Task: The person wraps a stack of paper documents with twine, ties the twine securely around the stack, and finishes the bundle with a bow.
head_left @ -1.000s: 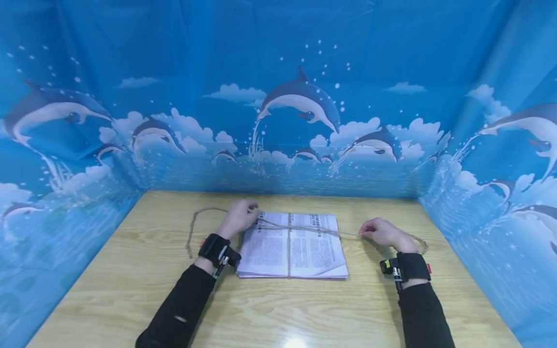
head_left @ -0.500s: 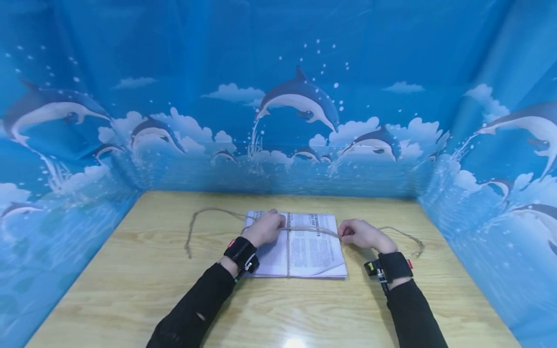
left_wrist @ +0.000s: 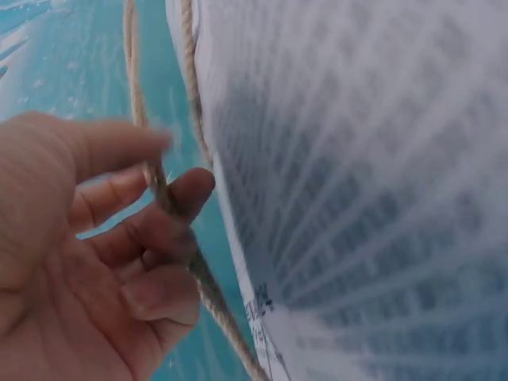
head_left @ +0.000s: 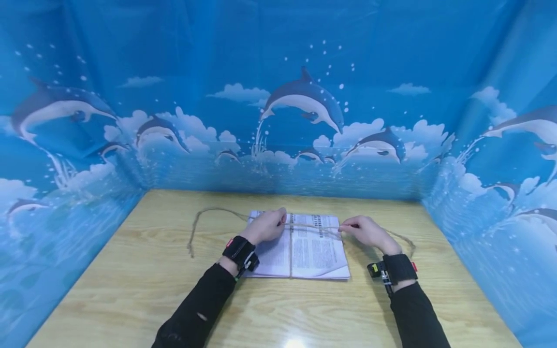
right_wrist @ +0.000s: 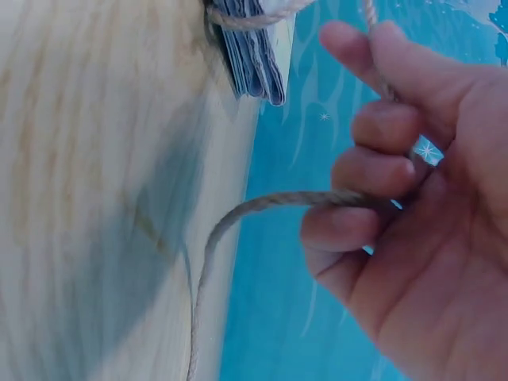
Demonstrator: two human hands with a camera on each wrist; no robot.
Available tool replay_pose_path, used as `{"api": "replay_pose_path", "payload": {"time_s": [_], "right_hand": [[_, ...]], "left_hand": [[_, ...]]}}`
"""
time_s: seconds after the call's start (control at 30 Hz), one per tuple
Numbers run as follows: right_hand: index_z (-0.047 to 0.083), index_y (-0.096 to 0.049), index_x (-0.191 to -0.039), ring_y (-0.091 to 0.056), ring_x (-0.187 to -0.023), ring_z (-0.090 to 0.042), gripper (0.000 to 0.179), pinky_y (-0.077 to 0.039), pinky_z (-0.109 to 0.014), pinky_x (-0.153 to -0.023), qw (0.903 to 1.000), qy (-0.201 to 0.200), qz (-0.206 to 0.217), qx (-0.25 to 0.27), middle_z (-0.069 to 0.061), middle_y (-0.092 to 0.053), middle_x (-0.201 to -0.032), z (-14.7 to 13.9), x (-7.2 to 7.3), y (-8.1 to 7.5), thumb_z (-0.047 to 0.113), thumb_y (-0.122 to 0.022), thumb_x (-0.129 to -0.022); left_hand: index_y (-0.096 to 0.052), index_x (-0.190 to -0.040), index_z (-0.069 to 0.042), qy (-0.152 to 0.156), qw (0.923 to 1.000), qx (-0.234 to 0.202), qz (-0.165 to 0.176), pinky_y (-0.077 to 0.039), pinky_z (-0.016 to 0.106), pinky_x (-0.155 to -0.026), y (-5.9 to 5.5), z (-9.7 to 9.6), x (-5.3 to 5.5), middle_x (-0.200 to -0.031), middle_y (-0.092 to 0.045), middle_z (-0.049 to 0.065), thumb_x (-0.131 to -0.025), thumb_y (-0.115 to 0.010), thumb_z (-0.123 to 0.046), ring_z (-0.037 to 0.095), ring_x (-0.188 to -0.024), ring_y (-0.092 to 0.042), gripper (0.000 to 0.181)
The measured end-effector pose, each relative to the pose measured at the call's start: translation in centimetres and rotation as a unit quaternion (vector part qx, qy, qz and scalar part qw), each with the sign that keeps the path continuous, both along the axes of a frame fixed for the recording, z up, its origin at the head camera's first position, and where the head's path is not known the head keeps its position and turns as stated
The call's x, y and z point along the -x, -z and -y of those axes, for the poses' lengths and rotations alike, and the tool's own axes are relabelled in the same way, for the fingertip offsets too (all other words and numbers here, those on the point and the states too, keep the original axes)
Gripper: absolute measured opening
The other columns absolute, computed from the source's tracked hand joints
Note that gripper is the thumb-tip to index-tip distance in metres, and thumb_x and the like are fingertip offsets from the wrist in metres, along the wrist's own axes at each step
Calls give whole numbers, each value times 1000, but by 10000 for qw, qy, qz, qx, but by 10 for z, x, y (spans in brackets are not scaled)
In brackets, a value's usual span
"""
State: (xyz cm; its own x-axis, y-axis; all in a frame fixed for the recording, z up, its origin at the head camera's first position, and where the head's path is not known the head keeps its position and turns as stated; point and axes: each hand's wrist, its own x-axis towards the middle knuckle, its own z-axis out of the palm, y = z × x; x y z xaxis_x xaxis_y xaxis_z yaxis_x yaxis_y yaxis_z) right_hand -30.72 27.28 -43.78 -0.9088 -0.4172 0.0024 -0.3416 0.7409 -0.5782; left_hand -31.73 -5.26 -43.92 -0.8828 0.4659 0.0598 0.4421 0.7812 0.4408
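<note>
A stack of newspapers (head_left: 321, 253) lies on the table, with jute twine (head_left: 290, 253) running over it lengthwise and crosswise. Over its upper left part, my left hand (head_left: 265, 227) holds the crosswise strand. The left wrist view shows that twine (left_wrist: 226, 321) passing between the thumb and curled fingers of the left hand (left_wrist: 95, 246), above the paper. My right hand (head_left: 367, 233) is just off the stack's right edge, pinching twine between thumb and forefinger. In the right wrist view, the other fingers of the right hand (right_wrist: 421, 190) curl around the trailing twine (right_wrist: 262, 202).
One loose twine tail (head_left: 193, 232) curves over the wooden table (head_left: 130, 290) at left; another tail (head_left: 404, 239) hangs beyond the right hand. A blue dolphin-print curtain (head_left: 278, 169) encloses the table at the back and both sides.
My left hand has moved right from the stack's upper left corner to nearer its middle. The right hand has come left, close to the stack's edge, and keeps its twine.
</note>
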Motion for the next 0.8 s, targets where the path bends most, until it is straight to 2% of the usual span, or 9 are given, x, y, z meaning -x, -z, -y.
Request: {"api": "replay_pose_path", "payload": {"time_s": [0.1, 0.27, 0.4, 0.5, 0.67, 0.8], "right_hand": [[10, -74, -109, -66, -95, -22, 23, -51, -38, -81, 9999, 60, -84, 12, -10, -73, -106, 1, 0, -2, 23, -58, -99], [10, -73, -101, -58, -75, -13, 18, -45, -30, -70, 10000, -4, -47, -82, -8, -72, -93, 1, 0, -1, 19, -59, -99], [10, -72, -101, -51, -68, -12, 17, -41, -28, -64, 9999, 25, 19, -100, -9, -69, -88, 0, -2, 1, 19, -57, -100], [9, -72, -105, -51, -67, -13, 19, -41, -29, -64, 9999, 139, 12, -58, -11, -69, -92, -1, -3, 0, 17, -56, -100], [7, -71, -113, -50, -66, -15, 23, -42, -32, -65, 9997, 250, 19, 12, -14, -69, -107, -2, -4, -3, 15, -53, -100], [11, -74, -105, -58, -75, -16, 20, -45, -32, -70, 9993, 357, -35, 63, -9, -72, -100, -2, -2, -3, 23, -60, -97]], "left_hand": [[-65, -102, -11, -100, 9996, -253, 114, -45, 28, -59, -1, 2, 0, -80, -61, 1, -99, -57, -20, 14, -66, -55, 12], [-73, -104, -9, -347, 9979, -539, 35, -49, 31, -71, -1, 6, -2, -93, -69, 3, -98, -59, -18, 14, -78, -60, 18], [-74, -100, -12, -602, 9956, -663, 281, -47, 29, -63, 1, 9, -6, -87, -68, 0, -98, -60, -21, 13, -70, -57, 17], [-74, -96, -12, -728, 9944, -669, 363, -44, 28, -59, 3, 10, -8, -85, -67, 0, -97, -61, -22, 13, -67, -56, 16], [-73, -90, -10, -816, 9949, -549, 231, -44, 28, -60, 5, 9, -7, -85, -67, 3, -95, -64, -17, 14, -67, -56, 13], [-68, -85, -9, -903, 9954, -300, 147, -42, 28, -59, 8, 3, -5, -78, -62, 2, -96, -61, -12, 16, -66, -54, 13]]}}
